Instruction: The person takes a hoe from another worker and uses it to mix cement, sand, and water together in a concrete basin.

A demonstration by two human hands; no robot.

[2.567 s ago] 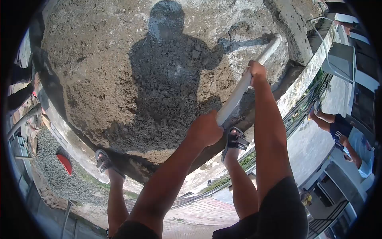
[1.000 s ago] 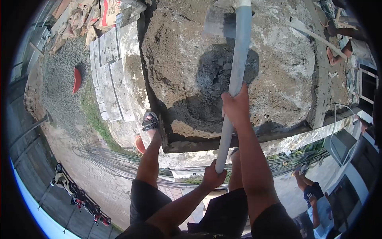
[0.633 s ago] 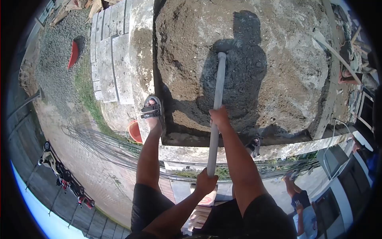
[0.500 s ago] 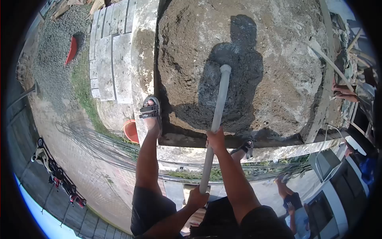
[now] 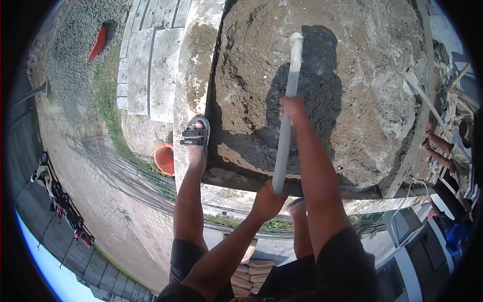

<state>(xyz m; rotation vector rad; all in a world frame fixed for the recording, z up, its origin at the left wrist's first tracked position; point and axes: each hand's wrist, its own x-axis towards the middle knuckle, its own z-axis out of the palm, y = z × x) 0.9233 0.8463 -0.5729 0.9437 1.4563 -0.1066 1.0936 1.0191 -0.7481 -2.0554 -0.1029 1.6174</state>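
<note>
Both my hands grip the long pale handle of a hoe [image 5: 285, 146], whose flat blade [image 5: 279, 44] rests on or just above the mixed soil-like mortar [image 5: 251, 75]. My right hand [image 5: 294, 111] is wrapped round the middle of the handle. Nearer my body, my left hand [image 5: 269, 200] closes round its butt end. The mortar lies in a low-walled bed, and my shadow falls across it. My left sandalled foot [image 5: 195, 136] stands on the concrete wall [image 5: 193, 65]; the other foot is partly hidden behind my right arm.
Another person [image 5: 445, 151] is at the right, beside a second long-handled tool [image 5: 427, 105] lying over the bed's edge. An orange bucket [image 5: 164, 159] sits left of the wall, near loose cables [image 5: 121, 171]. Stacked bags [image 5: 251, 274] are below me. Motorcycles [image 5: 63, 206] stand far left.
Both hands and the hoe have moved forward, away from my body, and its blade now shows farther out on the mortar. The person at lower right is no longer visible there.
</note>
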